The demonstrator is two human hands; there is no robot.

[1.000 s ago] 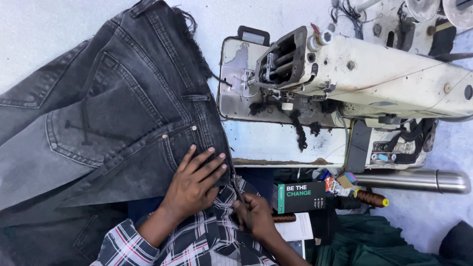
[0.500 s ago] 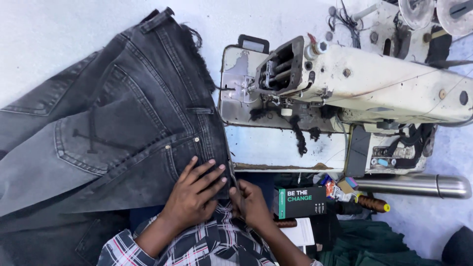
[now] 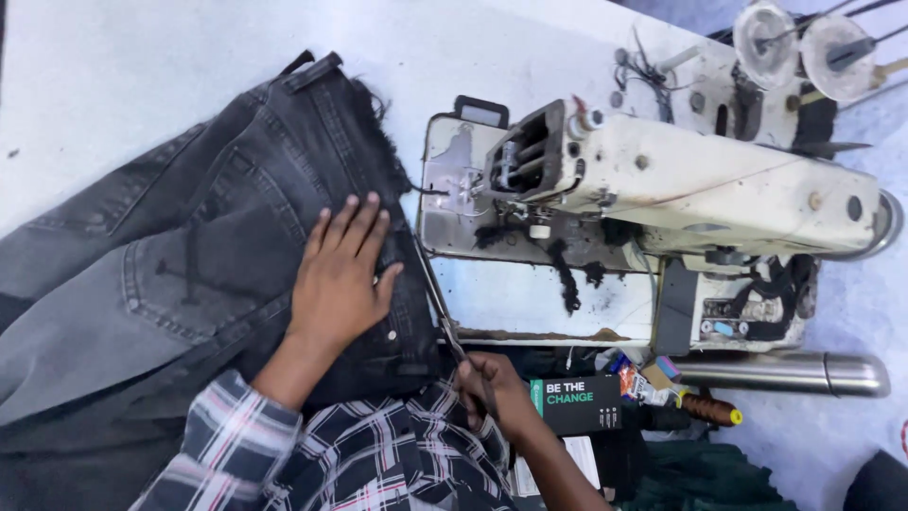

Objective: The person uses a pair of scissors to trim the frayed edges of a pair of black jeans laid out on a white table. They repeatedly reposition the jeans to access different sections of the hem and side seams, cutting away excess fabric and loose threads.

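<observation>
Denim covers the left half of the white table (image 3: pixel 142 76): a pair of dark grey jeans (image 3: pixel 189 255) lies spread flat, waistband toward the sewing machine, back pocket facing up, and a frayed raw edge running along the side nearest the machine. The left hand (image 3: pixel 339 274) rests palm down on the jeans just beside that edge, fingers straight and spread, holding nothing and simply pressing the cloth flat. The right hand (image 3: pixel 492 393) sits lower, near the person's plaid shirt (image 3: pixel 359 459), curled closed around the handles of a pair of scissors (image 3: pixel 437 308). The long thin blades reach up from the hand along the right edge of the jeans, between the cloth and the machine bed; whether the blades are parted or closed is too fine to tell. A cream-coloured sewing machine (image 3: pixel 681 185) stands to the right, its base smeared with dark lint and thread. Below it lie a small black box (image 3: pixel 577 405), a steel flask (image 3: pixel 785 374) on its side, and a brown thread spool (image 3: pixel 707 410) with a yellow tip.
</observation>
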